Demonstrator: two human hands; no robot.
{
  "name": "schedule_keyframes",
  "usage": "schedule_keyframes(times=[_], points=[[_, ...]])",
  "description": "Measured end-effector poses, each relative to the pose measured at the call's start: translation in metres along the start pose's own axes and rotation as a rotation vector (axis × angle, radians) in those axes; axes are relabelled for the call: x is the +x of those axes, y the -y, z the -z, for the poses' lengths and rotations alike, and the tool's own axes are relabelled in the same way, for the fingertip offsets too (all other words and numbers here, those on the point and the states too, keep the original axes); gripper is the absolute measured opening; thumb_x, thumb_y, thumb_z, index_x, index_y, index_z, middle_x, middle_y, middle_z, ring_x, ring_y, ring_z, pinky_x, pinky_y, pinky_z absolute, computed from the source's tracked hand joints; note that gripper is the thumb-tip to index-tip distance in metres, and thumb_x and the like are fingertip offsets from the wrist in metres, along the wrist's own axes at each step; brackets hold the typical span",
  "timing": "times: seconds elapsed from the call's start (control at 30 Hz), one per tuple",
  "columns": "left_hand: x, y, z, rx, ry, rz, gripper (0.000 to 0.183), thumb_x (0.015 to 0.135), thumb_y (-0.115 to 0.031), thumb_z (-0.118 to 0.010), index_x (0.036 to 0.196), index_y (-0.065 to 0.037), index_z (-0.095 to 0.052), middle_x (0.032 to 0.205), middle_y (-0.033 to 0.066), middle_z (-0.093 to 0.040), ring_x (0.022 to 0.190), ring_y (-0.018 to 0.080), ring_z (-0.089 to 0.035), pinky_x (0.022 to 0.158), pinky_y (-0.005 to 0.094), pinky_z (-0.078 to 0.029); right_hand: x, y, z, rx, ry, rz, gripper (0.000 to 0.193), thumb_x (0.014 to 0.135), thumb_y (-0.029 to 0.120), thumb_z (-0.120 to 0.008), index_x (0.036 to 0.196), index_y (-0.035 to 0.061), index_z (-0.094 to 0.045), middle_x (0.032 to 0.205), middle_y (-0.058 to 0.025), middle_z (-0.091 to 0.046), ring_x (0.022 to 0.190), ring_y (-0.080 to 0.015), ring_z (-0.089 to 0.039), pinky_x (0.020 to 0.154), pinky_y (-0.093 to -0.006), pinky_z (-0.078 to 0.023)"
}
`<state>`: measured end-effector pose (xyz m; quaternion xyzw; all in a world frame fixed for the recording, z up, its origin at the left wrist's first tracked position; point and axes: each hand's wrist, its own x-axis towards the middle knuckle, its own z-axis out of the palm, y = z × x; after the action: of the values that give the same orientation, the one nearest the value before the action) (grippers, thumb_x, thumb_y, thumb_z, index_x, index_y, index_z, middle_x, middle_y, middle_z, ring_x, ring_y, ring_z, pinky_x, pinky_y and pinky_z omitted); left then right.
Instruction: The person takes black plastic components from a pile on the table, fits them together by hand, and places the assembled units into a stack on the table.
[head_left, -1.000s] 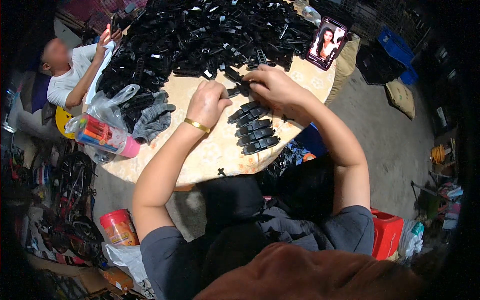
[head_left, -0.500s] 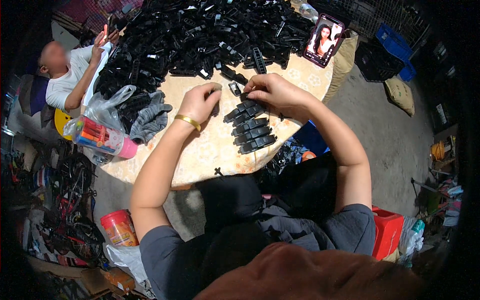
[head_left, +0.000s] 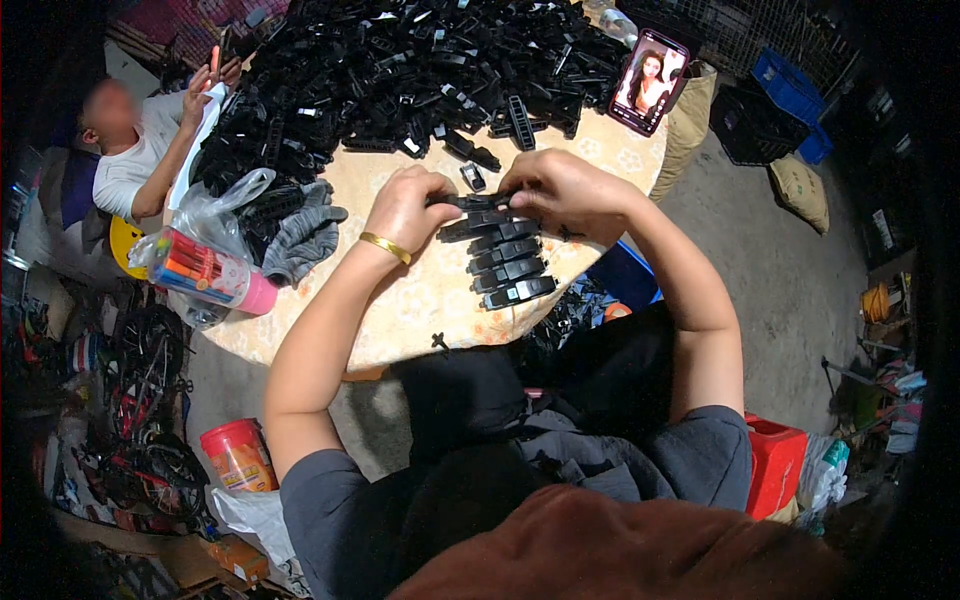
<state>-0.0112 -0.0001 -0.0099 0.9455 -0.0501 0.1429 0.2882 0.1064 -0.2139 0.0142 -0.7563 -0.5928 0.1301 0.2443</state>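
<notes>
Both hands are closed on the ends of a small black plastic part [head_left: 481,202], which lies level between them. My left hand [head_left: 408,208], with a gold band at the wrist, pinches its left end. My right hand [head_left: 562,188] has thumb and fingers on the right end. Just below, several similar black plastic pieces [head_left: 512,270] lie side by side in a row running toward me; the nearest shows a pale patch on top. A small black piece with a silvery top [head_left: 473,178] sits just beyond the held part.
A large heap of black parts [head_left: 400,80] covers the far table [head_left: 390,310]. A lit phone [head_left: 650,82] leans at the right. Grey gloves [head_left: 303,232] and a pink-based cup of pens [head_left: 215,275] lie left. Across the left side, a person [head_left: 150,150] holds a phone.
My left hand has moved right and taken the left end of the black part with the right hand. The row of pieces has shifted slightly and looks more even.
</notes>
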Motion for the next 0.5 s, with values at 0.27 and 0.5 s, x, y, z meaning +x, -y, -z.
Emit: schedule_keyframes(times=[0.27,0.5], points=[[-0.005,-0.009,-0.009,0.022,-0.048,-0.020,0.018,0.067,-0.008,-0.073,0.082,-0.001,-0.067,0.076,0.0118,-0.059,0.069,0.0252,-0.061,0.065,0.0329,-0.048,0.001,0.013,0.000,-0.120,-0.118,0.025,0.021,0.074,0.015,-0.068,0.090,0.0025,-0.066,0.085,-0.0142,-0.061,0.082,-0.0326,-0.060,0.071,-0.0406,-0.047],[-0.002,-0.023,-0.013,-0.048,-0.021,-0.001,0.018,0.065,-0.009,-0.075,0.079,0.000,-0.066,0.072,0.0104,-0.057,0.065,0.0227,-0.059,0.062,0.0309,-0.048,0.010,0.005,-0.017,-0.113,-0.196,0.147,0.024,0.071,0.013,-0.070,0.091,0.0009,-0.065,0.083,-0.0143,-0.060,0.081,-0.0321,-0.059,0.070,-0.0396,-0.047]])
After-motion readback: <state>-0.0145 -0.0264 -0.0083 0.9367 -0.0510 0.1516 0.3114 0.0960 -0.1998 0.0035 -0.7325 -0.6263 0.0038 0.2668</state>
